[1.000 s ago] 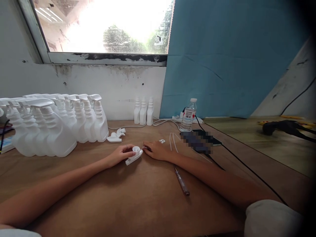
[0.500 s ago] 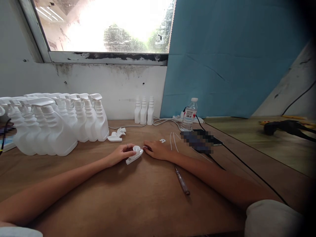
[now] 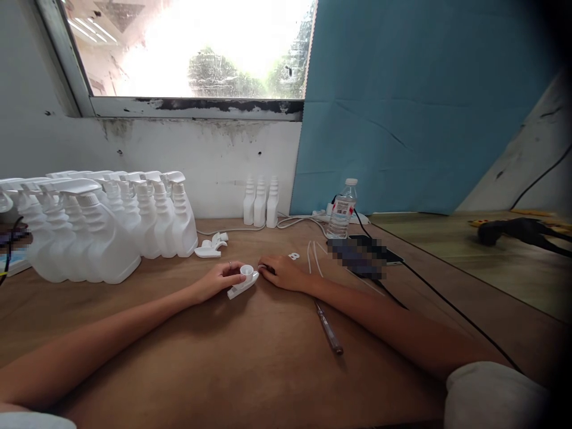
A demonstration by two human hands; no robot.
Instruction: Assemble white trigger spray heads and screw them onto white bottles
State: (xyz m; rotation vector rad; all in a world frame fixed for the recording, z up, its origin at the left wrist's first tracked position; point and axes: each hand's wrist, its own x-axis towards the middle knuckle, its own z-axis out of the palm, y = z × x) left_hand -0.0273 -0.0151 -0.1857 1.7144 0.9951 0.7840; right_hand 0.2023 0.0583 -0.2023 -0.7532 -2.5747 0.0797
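Observation:
My left hand (image 3: 218, 282) is closed on a white spray trigger head (image 3: 243, 286), its round cap opening facing up. The head's tip points toward my right hand (image 3: 280, 273), whose fingers are curled close beside it. What those fingers hold, if anything, is hidden. Just beyond my right hand lie small white plastic parts (image 3: 294, 256). A screwdriver (image 3: 329, 328) with a clear brownish handle rests on the table below my right forearm.
White spray bottles (image 3: 111, 250) stand in rows at the left. Loose trigger heads (image 3: 210, 245) lie beside them. Three small bottles (image 3: 260, 205) stand by the wall. Right of my hands are thin tubes (image 3: 315, 259), a water bottle (image 3: 342, 211), a phone (image 3: 393, 256) and cables.
The camera view has tilted up very slightly. Both hands keep nearly the same place, with the spray trigger head still in my left hand.

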